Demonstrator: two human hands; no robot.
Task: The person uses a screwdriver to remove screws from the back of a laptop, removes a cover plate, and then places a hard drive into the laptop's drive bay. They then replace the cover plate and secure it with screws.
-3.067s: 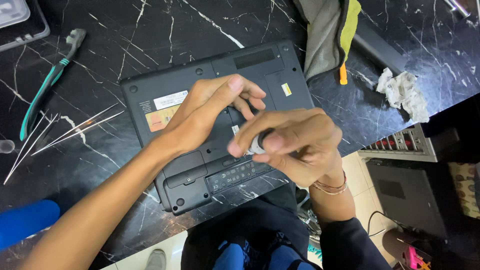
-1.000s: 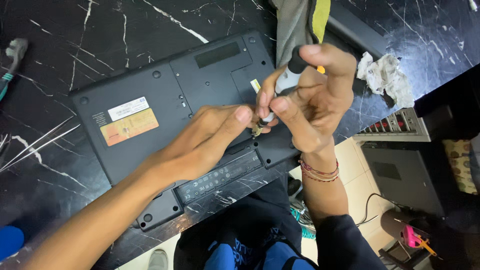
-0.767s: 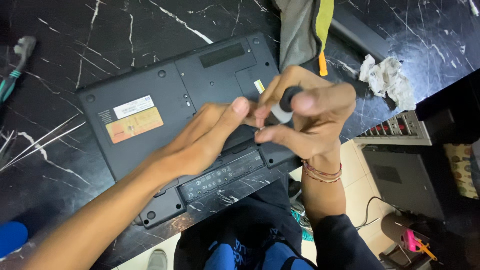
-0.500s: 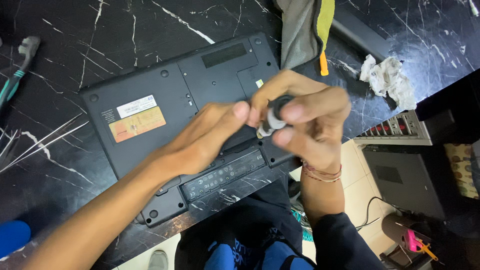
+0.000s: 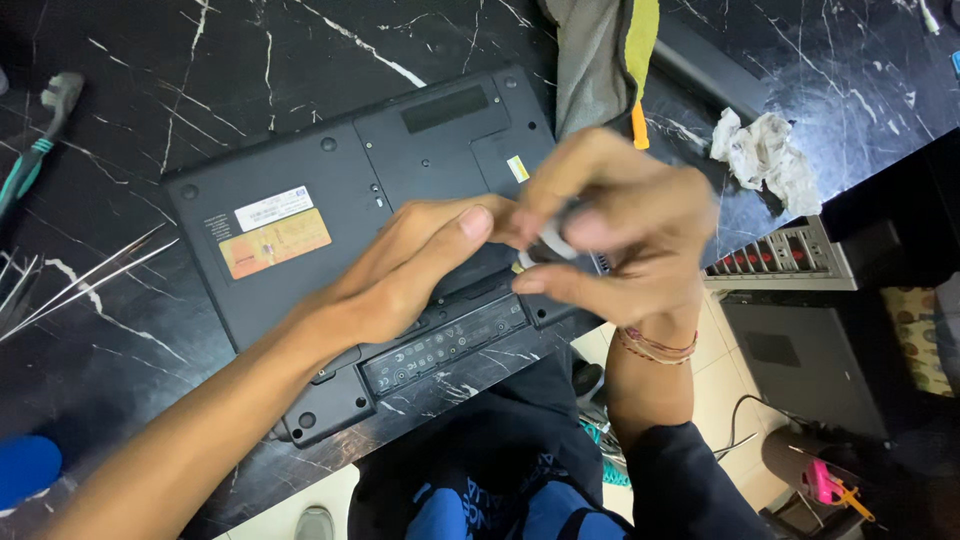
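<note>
The laptop (image 5: 380, 250) is lying upside down on the black marble desk (image 5: 150, 60), bottom panel facing up, sitting at a slant with its near long edge hanging right along the desk's front edge. The left hand (image 5: 400, 270) is resting flat on the panel, fingers stretched toward the right and touching the other hand's fingertips. The right hand (image 5: 620, 240) is hovering over the laptop's right end, blurred, with its fingers pinched tight around a small dark tool with a pale band (image 5: 548, 245); can't tell exactly what kind of tool it is.

Room-wise: the left half of the panel is sitting open, just two stickers (image 5: 275, 230) on it. Past the laptop's left edge a few thin metal rods (image 5: 90, 280) are lying on the desk, and a green-handled tool (image 5: 35, 150) is sitting further out at the far left. A grey and yellow bag (image 5: 600, 60) is crowding the laptop's far right corner, and a crumpled white tissue (image 5: 765, 155) is lying near the desk's right edge, well apart from the hands. A blue object (image 5: 25, 470) is poking in at the bottom left.
</note>
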